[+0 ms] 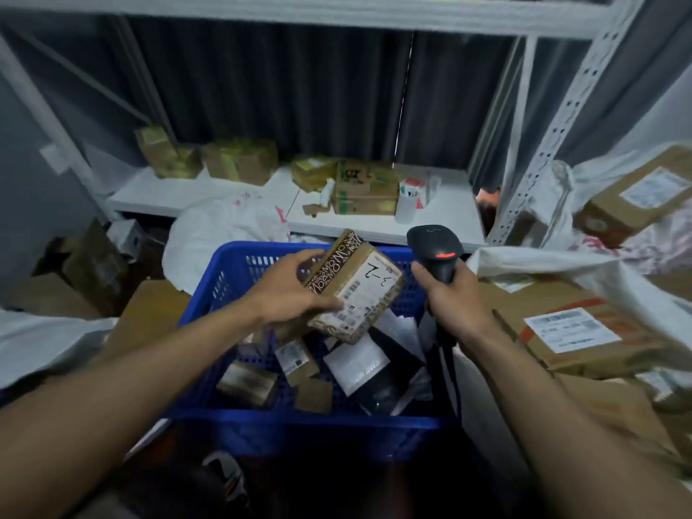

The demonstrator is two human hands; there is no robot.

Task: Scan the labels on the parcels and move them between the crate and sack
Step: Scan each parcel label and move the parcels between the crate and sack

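Note:
My left hand [296,290] grips a small brown parcel [355,290] with patterned tape and a white label marked in black pen, held above the blue crate [299,425]. Its label faces up and to the right. My right hand [453,297] holds a black barcode scanner [436,252] by its handle, just right of the parcel, with a red light showing on its head. Several small parcels [299,363] and white and black bags lie in the crate. A white sack [584,271] opens at the right with large labelled cartons [573,335] in it.
A white shelf [442,222] behind the crate carries several taped cartons and a white bottle. Another white sack [224,234] lies behind the crate at the left. Brown cartons [90,267] are stacked on the floor at the left. A perforated shelf post [554,136] rises at the right.

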